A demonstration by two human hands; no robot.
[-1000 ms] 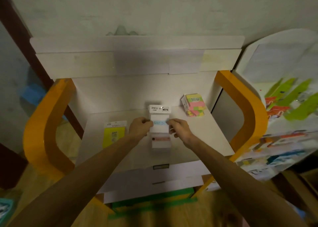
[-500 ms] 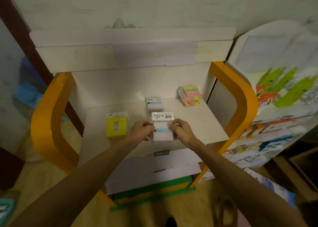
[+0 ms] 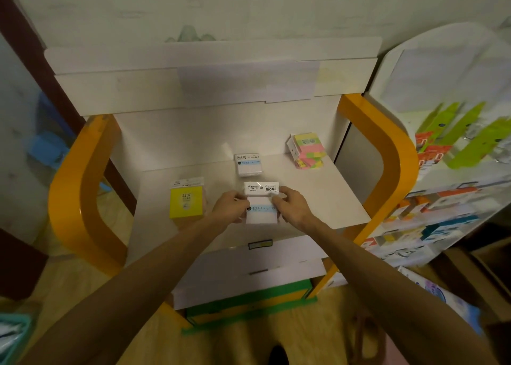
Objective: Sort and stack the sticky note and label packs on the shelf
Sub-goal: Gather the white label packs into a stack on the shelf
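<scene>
- Your left hand [image 3: 231, 207] and right hand [image 3: 290, 207] meet at the centre of the frame, each pinching one side of a white label pack [image 3: 261, 207] with a pale blue band across its face.
- Fingers of both hands curl round the edges of that pack; the left takes its left edge, the right takes its right edge and upper corner.
- The held pack sits over the front middle of the white shelf [image 3: 326, 196]; you cannot tell from this view whether it rests on the shelf board or is lifted just off it.
- A second white label pack with blue band [image 3: 248, 165] lies flat just above it in the frame, near the back of the shelf, apart from your hands.
- A yellow sticky note pack [image 3: 187, 200] marked 2207 stands at centre left, near your left hand but not touching it.
- A multicolour sticky note stack [image 3: 307, 150] in pink, yellow and green sits at the upper right of the shelf, tilted, close to the orange side panel [image 3: 387, 154].
- To the right edge of the frame, a white display rack [image 3: 442, 88] carries green and orange packs.
</scene>
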